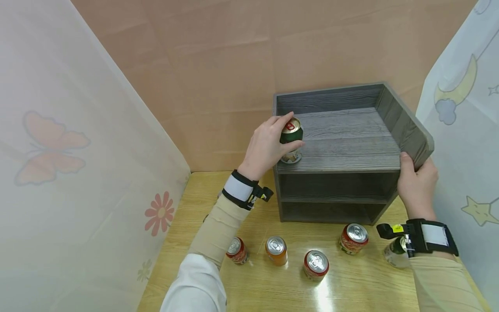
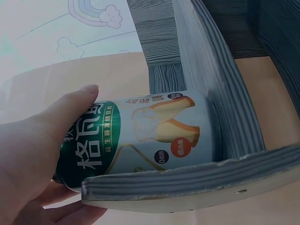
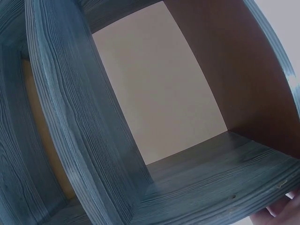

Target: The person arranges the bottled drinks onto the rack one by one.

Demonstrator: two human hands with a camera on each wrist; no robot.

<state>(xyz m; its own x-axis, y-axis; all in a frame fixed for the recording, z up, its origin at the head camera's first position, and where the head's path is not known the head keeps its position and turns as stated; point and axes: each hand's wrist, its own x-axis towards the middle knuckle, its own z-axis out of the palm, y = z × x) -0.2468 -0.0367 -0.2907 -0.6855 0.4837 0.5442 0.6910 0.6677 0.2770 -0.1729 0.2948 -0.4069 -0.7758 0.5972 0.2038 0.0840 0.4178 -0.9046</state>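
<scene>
My left hand (image 1: 267, 141) grips a green and white drink can (image 1: 291, 135) around its upper part, thumb on one side and fingers on the other. The can stands at the left end of the top board of a grey wood-grain shelf unit (image 1: 343, 130). Seen from the left wrist, the base of the can (image 2: 159, 136) is right at the board, beside the unit's low side wall. My right hand (image 1: 419, 186) holds the unit's right side panel near the front, thumb on its inner side. Only a few fingers (image 3: 283, 208) of it show in the right wrist view.
In front of the unit, on the wooden table (image 1: 249, 290), stand red cans (image 1: 315, 266), an orange can (image 1: 276, 251) and another green and white can (image 1: 396, 255) partly behind my right wrist. Two lower compartments (image 1: 335, 186) open to the front. Patterned cloths (image 1: 97, 151) flank the table.
</scene>
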